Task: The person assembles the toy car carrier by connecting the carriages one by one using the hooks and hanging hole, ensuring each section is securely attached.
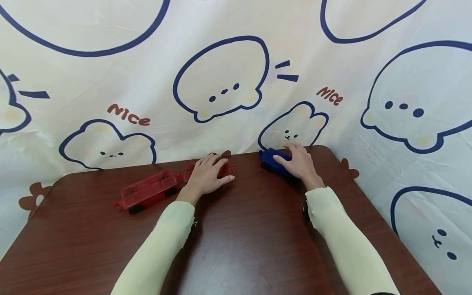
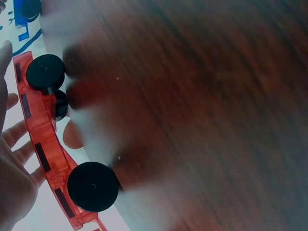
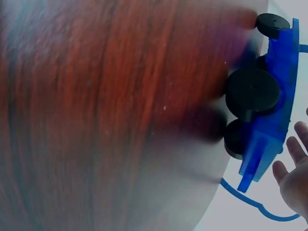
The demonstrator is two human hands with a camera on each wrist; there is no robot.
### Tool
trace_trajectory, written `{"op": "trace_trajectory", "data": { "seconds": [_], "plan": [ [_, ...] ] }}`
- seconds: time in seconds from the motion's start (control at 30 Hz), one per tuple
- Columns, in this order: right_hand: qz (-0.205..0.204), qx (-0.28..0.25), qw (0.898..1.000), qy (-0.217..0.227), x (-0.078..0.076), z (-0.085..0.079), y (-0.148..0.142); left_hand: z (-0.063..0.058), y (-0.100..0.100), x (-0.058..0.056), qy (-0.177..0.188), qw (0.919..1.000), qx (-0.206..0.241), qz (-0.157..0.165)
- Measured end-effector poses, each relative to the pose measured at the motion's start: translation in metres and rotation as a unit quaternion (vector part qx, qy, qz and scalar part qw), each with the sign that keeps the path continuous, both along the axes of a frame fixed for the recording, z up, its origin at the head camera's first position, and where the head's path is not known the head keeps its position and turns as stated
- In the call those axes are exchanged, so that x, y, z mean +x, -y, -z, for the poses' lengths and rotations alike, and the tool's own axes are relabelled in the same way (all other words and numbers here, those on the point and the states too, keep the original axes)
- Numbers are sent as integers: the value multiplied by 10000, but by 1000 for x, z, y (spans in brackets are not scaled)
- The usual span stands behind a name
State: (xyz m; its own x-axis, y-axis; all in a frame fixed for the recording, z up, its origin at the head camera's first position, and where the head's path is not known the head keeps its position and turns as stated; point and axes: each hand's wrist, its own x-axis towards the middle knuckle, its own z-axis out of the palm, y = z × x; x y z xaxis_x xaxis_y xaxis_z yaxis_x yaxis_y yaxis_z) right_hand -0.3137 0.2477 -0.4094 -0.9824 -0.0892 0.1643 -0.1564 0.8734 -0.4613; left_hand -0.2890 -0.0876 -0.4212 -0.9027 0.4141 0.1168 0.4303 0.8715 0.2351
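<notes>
My left hand [image 1: 211,175] lies over a clear red toy train wagon [image 1: 189,170], its fingers stretched across and thumb pointing right. The left wrist view shows this wagon [image 2: 45,139] side-on with black wheels, the fingers behind it. To its left stands another red wagon [image 1: 149,190], end to end with it; whether they are coupled I cannot tell. My right hand [image 1: 300,164] reaches over a blue toy train vehicle [image 1: 272,159], thumb at its top, fingers extended toward the back. In the right wrist view the blue vehicle [image 3: 279,101] shows several black wheels.
All the toys stand near the back edge of a dark brown wooden table [image 1: 236,237]. A white cloth with cartoon animals [image 1: 221,78] hangs close behind the table and along its right side. A gap lies between the red wagons and the blue vehicle.
</notes>
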Motion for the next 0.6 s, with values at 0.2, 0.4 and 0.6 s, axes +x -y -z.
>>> {"op": "trace_trajectory", "data": {
  "seconds": [0.2,0.4,0.6],
  "plan": [
    [-40,79,9999,137,-2,4,6,2,2,-1,-14,9997,10,-235],
    [-89,402,9990,198,-5,10,8,3,6,0,-23,9995,-41,-318],
    [-143,507,9982,280,-6,13,8,7,10,-2,28,9993,-65,-356]
  ]
}}
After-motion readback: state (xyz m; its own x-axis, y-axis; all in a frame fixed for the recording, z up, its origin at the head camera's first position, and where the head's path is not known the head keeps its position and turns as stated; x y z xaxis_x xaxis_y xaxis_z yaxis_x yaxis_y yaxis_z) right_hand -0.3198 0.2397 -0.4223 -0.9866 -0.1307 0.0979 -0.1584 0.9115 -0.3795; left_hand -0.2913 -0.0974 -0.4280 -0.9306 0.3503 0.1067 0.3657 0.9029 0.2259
